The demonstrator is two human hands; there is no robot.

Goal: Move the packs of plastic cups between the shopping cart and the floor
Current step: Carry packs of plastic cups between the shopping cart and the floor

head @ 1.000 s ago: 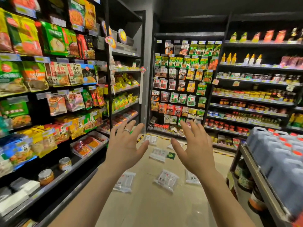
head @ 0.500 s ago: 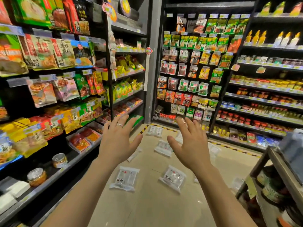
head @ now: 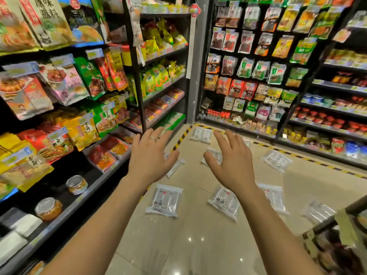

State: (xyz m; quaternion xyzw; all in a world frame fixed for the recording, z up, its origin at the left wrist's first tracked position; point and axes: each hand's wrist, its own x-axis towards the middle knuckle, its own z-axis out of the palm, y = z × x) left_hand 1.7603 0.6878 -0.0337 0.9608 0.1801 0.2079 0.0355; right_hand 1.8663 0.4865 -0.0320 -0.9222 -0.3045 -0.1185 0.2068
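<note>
Several clear packs of plastic cups lie scattered on the beige tiled floor (head: 198, 245). The nearest pack (head: 164, 200) lies below my left hand, another near pack (head: 224, 203) sits under my right wrist, and a far pack (head: 201, 133) lies by the striped tape. More packs lie at the right (head: 276, 159) and near the rack (head: 317, 212). My left hand (head: 150, 157), wearing a ring, is held out with fingers spread and holds nothing. My right hand (head: 232, 161) is likewise spread and empty. No shopping cart is in view.
Stocked shelves (head: 65, 108) run along the left, with jars (head: 76, 184) on the low ledge. More shelves (head: 258, 76) close off the back and right. A dark rack (head: 337, 235) juts in at the lower right. Yellow-black tape (head: 181, 138) edges the floor.
The view has tilted down and moved forward along the aisle. The packs on the floor now appear closer and larger. Both hands stay spread and empty in front of me.
</note>
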